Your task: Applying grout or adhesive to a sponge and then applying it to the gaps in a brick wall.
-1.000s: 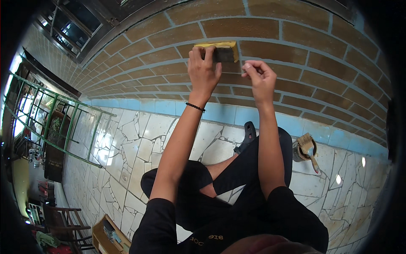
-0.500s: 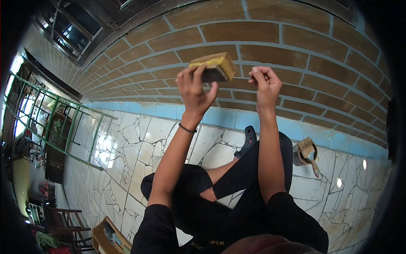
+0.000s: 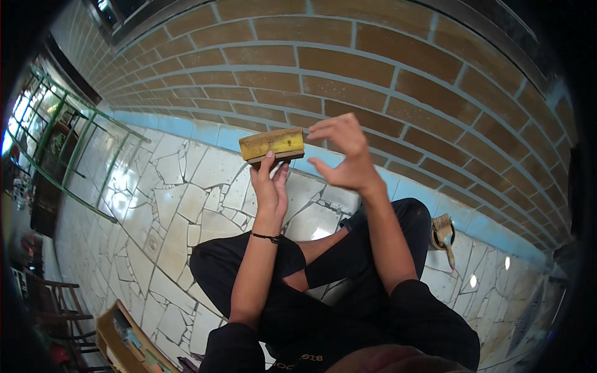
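Observation:
A yellow sponge float point(image 3: 272, 144) with a dark backing is held upright in front of me, its worn, brown-stained sponge side facing up. From below, my left hand point(image 3: 268, 194) grips its backing between fingers and thumb, a dark beaded bracelet on the wrist. Just to the right, my right hand point(image 3: 346, 155) is raised with fingers spread and bent toward the float's right end. It holds nothing, and a small gap seems to separate it from the sponge. Behind both hands stands a brown brick-patterned wall point(image 3: 267, 81) with light grey-blue joint lines.
A paintbrush point(image 3: 443, 230) lies across a small pot point(image 3: 436, 240) by my right knee. Light blue tiles point(image 3: 208, 132) run along the wall's foot. Cracked-stone flooring point(image 3: 168, 205) spreads leftward to a green metal frame point(image 3: 87, 140); an open wooden box point(image 3: 115, 332) sits at lower left.
The float has come down and away from the wall in my left hand, turned sponge side up. My right hand has opened from a pinch and moved left toward it. The view has shifted.

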Demonstrator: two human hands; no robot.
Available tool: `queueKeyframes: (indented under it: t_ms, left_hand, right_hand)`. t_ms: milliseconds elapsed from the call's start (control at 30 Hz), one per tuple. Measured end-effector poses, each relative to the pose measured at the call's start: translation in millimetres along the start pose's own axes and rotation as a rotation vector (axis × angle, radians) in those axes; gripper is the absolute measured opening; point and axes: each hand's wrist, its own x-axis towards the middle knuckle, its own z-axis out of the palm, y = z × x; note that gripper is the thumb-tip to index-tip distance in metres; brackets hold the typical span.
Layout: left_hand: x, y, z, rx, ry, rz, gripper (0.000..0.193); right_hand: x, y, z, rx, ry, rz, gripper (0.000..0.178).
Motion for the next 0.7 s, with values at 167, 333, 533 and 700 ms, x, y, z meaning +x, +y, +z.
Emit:
queueKeyframes:
  t_ms: [167, 333, 533, 700]
  left_hand:
    - [7, -1, -16, -0.21, 0.148, -0.335, 0.056]
    - [-7, 20, -6, 0.038, 0.186, -0.278, 0.064]
    - [-16, 39, -4, 0.028, 0.154, -0.33, 0.071]
    - [-21, 50, 1, -0.008, -0.017, -0.233, 0.067]
  right_hand:
    - [-30, -15, 70, -0.264, -0.115, -0.123, 0.047]
    - [-49, -13, 96, -0.449, -0.061, -0.229, 0.052]
    - [-44, -9, 102, -0.651, 0.15, -0.296, 0.042]
    - [-12, -1, 82, -0.614, 0.151, -0.422, 0.048]
